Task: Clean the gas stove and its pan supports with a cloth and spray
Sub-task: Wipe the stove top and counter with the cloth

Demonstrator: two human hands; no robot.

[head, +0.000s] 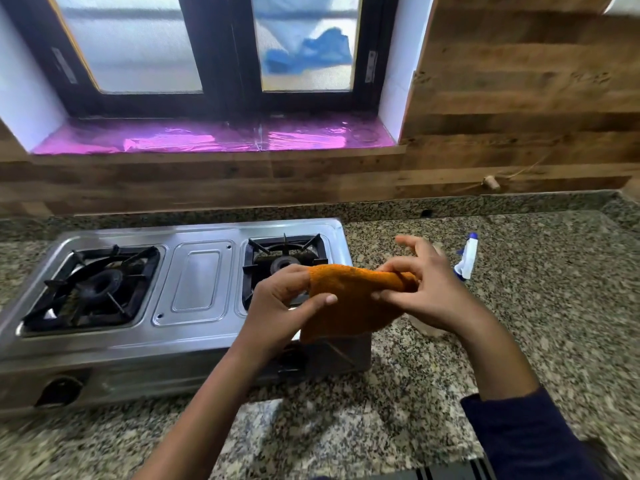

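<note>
- The left hand (pixel 277 299) is in the middle of the frame, and its grip is pinched on the left end of an orange cloth (pixel 349 299).
- The right hand (pixel 426 289) is just to the right of it. Its thumb and some fingers hold the right end of the cloth, and its other fingers stick up and spread out.
- The cloth hangs between both hands, up in the air. It is over the right front part of the stove (pixel 197 282).
- The stove is shiny and silver and sits on the speckled tabletop (pixel 536 306), in the left and middle of the frame.
- A black pan support (pixel 93 285) sits over the left burner. Another black pan support (pixel 285 254) sits over the right burner, partly hidden behind the hands and cloth.
- A spray bottle (pixel 467 258) with a white and blue top is on the tabletop at the right, just behind the right hand. Most of it is hidden.
- A dark window (pixel 221 53) is at the top, with a shiny pink sill (pixel 214 136) under it.
- A dark blue sleeve (pixel 526 438) is at the lower right.
</note>
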